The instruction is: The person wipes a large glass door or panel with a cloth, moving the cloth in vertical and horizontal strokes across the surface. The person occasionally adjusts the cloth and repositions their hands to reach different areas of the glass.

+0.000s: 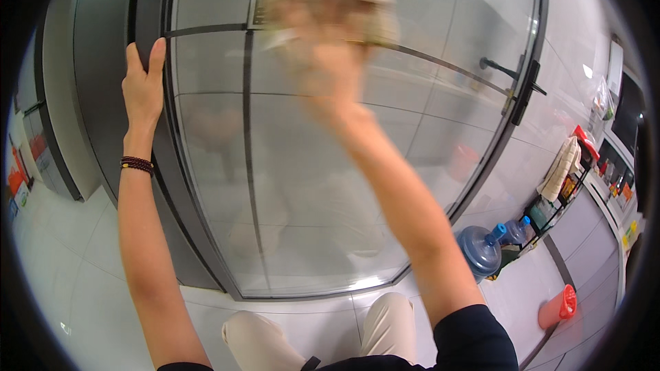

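Observation:
A glass door (323, 185) with a dark metal frame and thin dark bars fills the middle of the view. My left hand (144, 89) grips the dark frame on the door's left side, thumb and fingers apart around its edge. High on the glass, my right hand (326, 48) presses a pale, crumpled cloth (357, 7); both are smeared by motion, and the fingers are partly hidden by the cloth. A black lever handle (522, 82) sits on the door's right edge, apart from both hands.
Blue water jugs (480, 251) stand on the floor right of the door. Farther right are a black rack holding a cream towel (558, 168), a red bin (557, 307) and a grey counter cabinet (584, 247). Grey panelling (103, 82) rises at the left.

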Demonstrator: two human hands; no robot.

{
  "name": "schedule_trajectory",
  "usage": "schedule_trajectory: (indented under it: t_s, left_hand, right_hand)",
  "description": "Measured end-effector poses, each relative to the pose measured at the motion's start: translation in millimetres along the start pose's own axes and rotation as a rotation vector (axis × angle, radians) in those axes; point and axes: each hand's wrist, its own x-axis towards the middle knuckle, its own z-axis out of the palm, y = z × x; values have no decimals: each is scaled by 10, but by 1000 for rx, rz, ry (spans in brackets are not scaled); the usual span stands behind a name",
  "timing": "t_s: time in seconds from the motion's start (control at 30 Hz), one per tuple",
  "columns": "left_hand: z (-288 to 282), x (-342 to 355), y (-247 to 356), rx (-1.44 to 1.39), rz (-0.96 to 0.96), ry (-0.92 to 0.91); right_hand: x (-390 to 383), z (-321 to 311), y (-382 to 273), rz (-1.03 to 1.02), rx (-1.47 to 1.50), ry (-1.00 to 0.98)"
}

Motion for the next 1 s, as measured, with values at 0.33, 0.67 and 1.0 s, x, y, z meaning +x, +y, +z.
schedule_trajectory:
  t_s: [0.33, 0.67, 1.0]
  left_hand:
    - [70, 63, -333, 79, 28, 117]
    - [73, 126, -567, -34, -38, 35]
    - [26, 199, -664, -30, -6, 62]
  right_hand:
    - [58, -110, 83, -218, 76, -126]
    - [-438, -1387, 2668, 215, -190, 19]
    - [-2861, -1837, 2077, 337, -174, -394]
